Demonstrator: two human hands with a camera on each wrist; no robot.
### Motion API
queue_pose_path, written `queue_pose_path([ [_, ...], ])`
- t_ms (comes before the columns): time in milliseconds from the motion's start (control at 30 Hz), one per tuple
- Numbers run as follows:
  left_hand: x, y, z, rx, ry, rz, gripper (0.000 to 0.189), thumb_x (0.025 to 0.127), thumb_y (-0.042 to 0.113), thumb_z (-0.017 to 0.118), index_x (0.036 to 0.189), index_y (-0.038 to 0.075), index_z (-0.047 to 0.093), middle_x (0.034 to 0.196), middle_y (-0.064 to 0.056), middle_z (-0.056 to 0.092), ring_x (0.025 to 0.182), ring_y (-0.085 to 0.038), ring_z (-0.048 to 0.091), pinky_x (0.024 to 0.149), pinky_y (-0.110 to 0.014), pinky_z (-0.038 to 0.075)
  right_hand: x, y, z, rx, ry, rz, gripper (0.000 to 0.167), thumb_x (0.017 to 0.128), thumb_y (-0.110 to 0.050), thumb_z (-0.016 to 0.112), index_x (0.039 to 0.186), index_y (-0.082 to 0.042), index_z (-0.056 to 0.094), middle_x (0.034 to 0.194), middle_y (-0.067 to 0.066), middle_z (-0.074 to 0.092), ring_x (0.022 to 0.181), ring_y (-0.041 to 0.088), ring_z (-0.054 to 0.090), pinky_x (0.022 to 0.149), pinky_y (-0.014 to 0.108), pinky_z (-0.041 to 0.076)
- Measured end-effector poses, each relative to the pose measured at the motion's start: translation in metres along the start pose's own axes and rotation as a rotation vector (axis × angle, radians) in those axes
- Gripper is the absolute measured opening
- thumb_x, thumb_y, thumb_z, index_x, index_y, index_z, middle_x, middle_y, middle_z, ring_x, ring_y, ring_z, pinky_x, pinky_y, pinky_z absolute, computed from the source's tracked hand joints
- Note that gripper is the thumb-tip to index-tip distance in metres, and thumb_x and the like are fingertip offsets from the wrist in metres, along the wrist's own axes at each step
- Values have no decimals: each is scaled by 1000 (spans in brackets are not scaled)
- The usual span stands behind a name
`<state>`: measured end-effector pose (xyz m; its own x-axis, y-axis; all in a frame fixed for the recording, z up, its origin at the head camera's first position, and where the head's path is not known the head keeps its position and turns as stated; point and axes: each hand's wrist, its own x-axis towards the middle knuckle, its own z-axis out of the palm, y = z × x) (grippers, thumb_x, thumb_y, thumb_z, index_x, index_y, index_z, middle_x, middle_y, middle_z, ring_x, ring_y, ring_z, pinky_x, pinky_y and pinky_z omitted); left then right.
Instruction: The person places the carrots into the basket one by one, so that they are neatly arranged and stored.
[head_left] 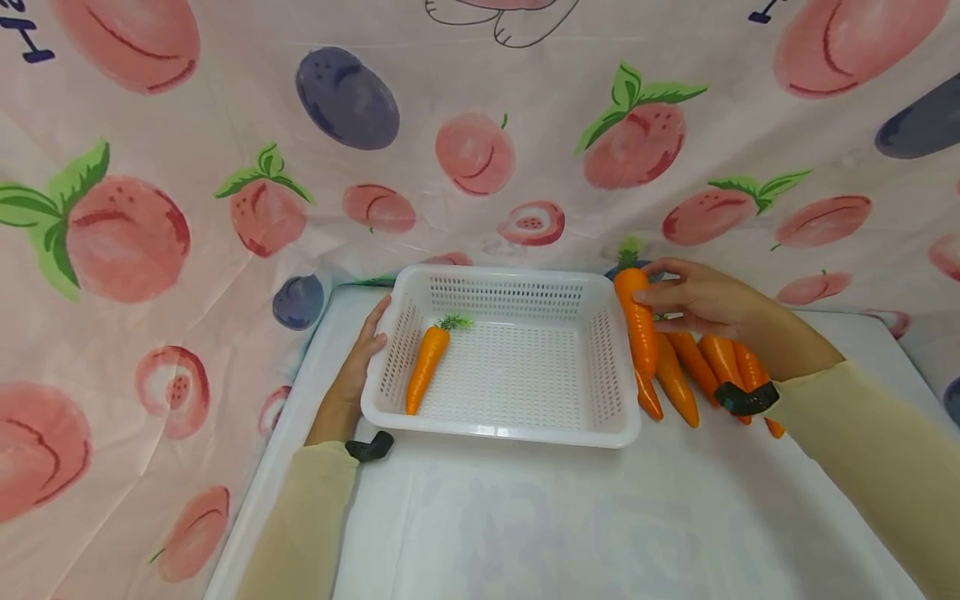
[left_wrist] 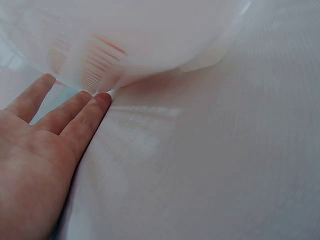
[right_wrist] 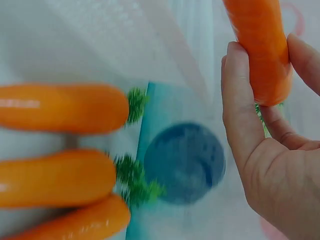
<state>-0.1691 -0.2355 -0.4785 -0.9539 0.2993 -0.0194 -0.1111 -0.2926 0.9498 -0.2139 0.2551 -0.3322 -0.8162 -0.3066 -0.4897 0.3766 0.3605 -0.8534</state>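
Note:
My right hand (head_left: 708, 302) pinches an orange carrot (head_left: 640, 325) with a green top, lifted at the right rim of a white plastic basket (head_left: 498, 431). In the right wrist view, the thumb and fingers grip this carrot (right_wrist: 264, 55) close to its leafy end. A single carrot (head_left: 427, 365) lies inside the basket on its left side. My left hand (head_left: 348, 375) touches the basket's left outer wall. Its fingers are fairly straight in the left wrist view, with the fingertips (left_wrist: 102, 99) against the wall. Several more carrots (head_left: 675, 383) lie right of the basket, partly beneath my right hand.
A white-covered table (head_left: 487, 517) carries the basket and the loose carrots. Behind it and along the left hangs a pink cloth (head_left: 420, 75) printed with peaches and dark blue fruits; it meets the table just beyond the basket.

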Motion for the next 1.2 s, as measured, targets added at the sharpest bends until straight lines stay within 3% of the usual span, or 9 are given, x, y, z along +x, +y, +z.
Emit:
queue_pose_path([
  [267,-1,1,0,18,6,-10,66,99,25,41,160,44,23,170,7,22,155,-29,24,123,-53,28,15,-18,36,21,-37,-55,60,98,-25,68,145,-10,34,127,9,57,108,22,65,93,40,60],
  [633,0,-1,-4,18,10,-2,67,98,26,42,160,44,23,171,7,21,156,-28,23,123,-54,27,44,-36,85,65,-127,-93,56,98,-19,67,141,-6,33,129,16,55,108,26,66,93,44,60],
  [933,0,-1,-2,19,6,-9,66,100,29,45,159,45,24,170,7,21,155,-28,25,122,-49,33,72,-38,121,106,-171,-93,50,99,-16,66,138,-5,37,129,19,56,106,28,69,90,44,61],
  [1200,0,1,0,22,-3,6,67,99,26,42,160,44,22,171,6,19,155,-29,23,122,-52,30,89,-42,146,39,-171,-60,55,96,-21,71,139,-7,39,134,18,58,114,32,66,93,45,59],
])
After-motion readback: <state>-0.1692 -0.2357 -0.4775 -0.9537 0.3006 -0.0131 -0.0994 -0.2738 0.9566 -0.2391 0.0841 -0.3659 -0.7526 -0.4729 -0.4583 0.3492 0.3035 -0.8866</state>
